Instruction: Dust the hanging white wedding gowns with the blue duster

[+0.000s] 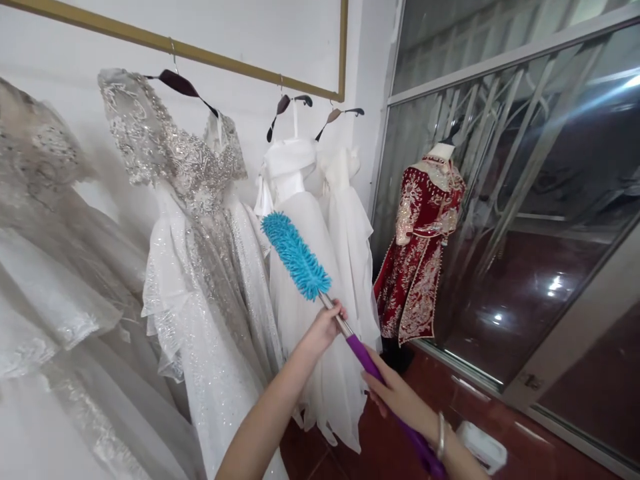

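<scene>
A duster (296, 257) with a fluffy blue head, a metal shaft and a purple handle slants up and to the left in front of me. Around the metal shaft, just below the blue head, my left hand (326, 327) is closed. My right hand (393, 390), with a bangle at the wrist, grips the purple handle lower down. Behind the blue head hang a plain white gown (295, 227) and another white gown (345, 220). I cannot tell whether the head touches the nearer one. To the left hangs a beaded, sparkling gown (187, 180).
A gold-coloured rail (225, 61) on the wall carries the hangers. Another pale gown (45, 200) fills the far left. A red embroidered outfit (423, 247) stands on a mannequin beside glass doors (545, 220). A white object (483, 447) sits on the red floor.
</scene>
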{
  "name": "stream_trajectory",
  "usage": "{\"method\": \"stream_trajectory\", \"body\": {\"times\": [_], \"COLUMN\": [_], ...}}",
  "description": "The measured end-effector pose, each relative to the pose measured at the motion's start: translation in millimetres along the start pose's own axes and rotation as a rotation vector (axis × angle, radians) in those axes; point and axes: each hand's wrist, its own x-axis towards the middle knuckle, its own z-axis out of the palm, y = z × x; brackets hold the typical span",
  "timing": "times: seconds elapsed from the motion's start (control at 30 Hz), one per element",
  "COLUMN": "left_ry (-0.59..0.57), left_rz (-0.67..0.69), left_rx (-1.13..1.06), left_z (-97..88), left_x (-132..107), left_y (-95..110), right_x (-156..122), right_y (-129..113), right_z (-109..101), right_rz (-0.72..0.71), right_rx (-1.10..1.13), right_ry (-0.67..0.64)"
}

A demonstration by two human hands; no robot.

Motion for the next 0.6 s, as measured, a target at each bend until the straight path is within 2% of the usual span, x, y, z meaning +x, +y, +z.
{"method": "stream_trajectory", "body": {"times": [0.17, 0.27, 0.37, 0.43, 0.5, 0.6], "left_ry": [0.037, 0.011, 0.012, 0.035, 0.081, 0.156], "left_rz": [0.053, 0.091, 0.076, 0.03, 0.006, -0.02], "left_rx": [-0.073, -0.074, -0.1, -0.124, -0.146, -0.153], "left_z": [34.2, 39.6, 28.8, 15.2, -1.0, -29.2], "left_x": [49.9, 74.7, 95.3, 108.1, 120.6, 136.7], "left_y": [27.2, 31.8, 22.9, 8.9, -11.0, -49.2], "right_x": [44.1, 65.9, 82.8, 92.2, 100.3, 110.1], "right_y": [-20.9, -26.5, -18.3, -3.1, 20.4, 68.7], "right_z": [-30.0, -47.5, -59.5, -64.1, -66.0, -62.6], "right_rz": [-0.111, -0.145, -0.145, -0.131, -0.108, -0.065], "right_rx": [-0.177, -0.294, -0.413, -0.484, -0.544, -0.577], "right_ry": [0.103, 0.138, 0.161, 0.151, 0.129, 0.105]}}
